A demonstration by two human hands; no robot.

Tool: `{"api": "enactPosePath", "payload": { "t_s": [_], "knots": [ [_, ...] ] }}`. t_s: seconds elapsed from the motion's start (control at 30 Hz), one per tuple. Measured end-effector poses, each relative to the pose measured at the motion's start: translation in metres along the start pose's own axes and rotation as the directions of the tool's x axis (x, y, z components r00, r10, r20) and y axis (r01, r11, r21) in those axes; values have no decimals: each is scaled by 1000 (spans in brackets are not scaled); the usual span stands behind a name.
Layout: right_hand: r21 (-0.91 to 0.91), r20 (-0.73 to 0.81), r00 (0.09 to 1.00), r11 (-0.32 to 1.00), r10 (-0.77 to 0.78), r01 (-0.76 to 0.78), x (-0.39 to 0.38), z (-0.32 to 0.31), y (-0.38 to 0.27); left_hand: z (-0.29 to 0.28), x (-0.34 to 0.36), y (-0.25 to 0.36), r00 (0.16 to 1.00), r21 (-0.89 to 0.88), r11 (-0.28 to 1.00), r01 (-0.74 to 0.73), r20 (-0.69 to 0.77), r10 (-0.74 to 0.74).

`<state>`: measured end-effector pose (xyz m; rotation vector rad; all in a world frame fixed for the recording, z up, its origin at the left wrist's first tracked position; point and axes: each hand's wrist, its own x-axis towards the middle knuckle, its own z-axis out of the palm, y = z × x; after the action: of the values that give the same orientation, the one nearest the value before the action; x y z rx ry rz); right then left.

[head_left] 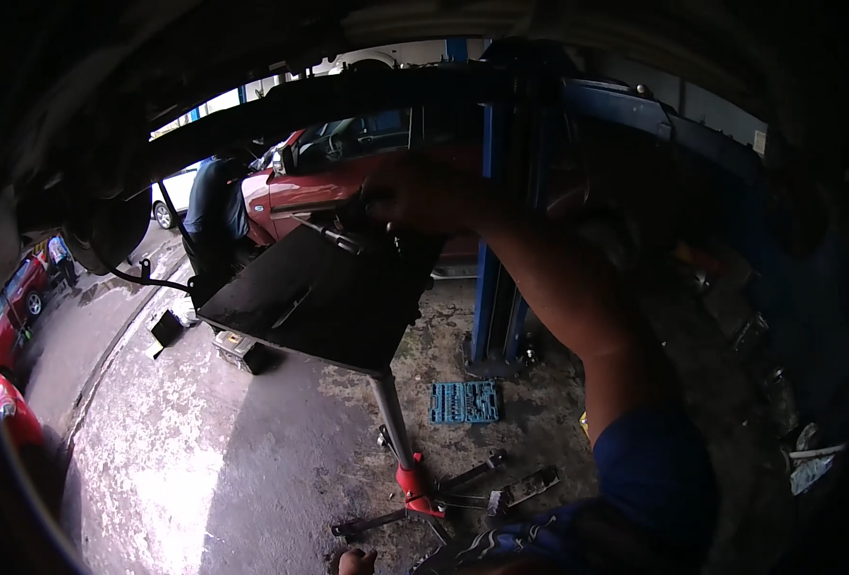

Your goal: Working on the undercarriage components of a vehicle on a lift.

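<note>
My right arm reaches up from the lower right, and its hand (386,201) is at the far edge of a black flat panel (338,297). Deep shadow covers the fingers; they look curled round something dark that I cannot make out. Just left of them, a pale metallic rod-like piece (327,232) lies over the panel. A grey post (390,417) stands under the panel, rising from a red base (415,487) with spread legs. Only a small part of my left hand (355,563) shows at the lower edge, with most of its fingers cut off.
The dark underside of a raised vehicle hangs overhead. A blue lift column (493,287) stands beyond the panel. On the floor lie an opened blue socket set (464,402) and a battery-like box (237,351). A person in dark clothes (216,211) bends by a red car (348,177).
</note>
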<state>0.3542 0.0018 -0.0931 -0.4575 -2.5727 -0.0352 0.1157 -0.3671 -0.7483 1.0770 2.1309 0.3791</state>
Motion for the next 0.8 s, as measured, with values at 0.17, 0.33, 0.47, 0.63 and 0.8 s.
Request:
{"api": "enactPosePath", "payload": {
  "t_s": [0.17, 0.33, 0.47, 0.63, 0.8],
  "knots": [
    [-94, -322, 939, 991, -121, 96, 18, -8, 168, 9, 18, 19, 1000, 78, 997, 1, 11, -2],
    [75, -460, 850, 965, 257, -251, 60, -50, 268, 33, 14, 59, 995, 61, 994, 93, -39, -91],
    [394, -613, 595, 854, 520, -340, 83, -95, 381, 50, 41, 102, 996, 81, 994, 70, -54, -65],
    [900, -188, 609, 384, 770, -207, 137, -72, 357, 91, -8, 101, 962, 38, 965, 261, -97, -256],
    [991, -90, 620, 135, 780, -26, 157, -69, 379, 98, -19, 109, 945, 79, 944, 320, -100, -311]
  ]
}}
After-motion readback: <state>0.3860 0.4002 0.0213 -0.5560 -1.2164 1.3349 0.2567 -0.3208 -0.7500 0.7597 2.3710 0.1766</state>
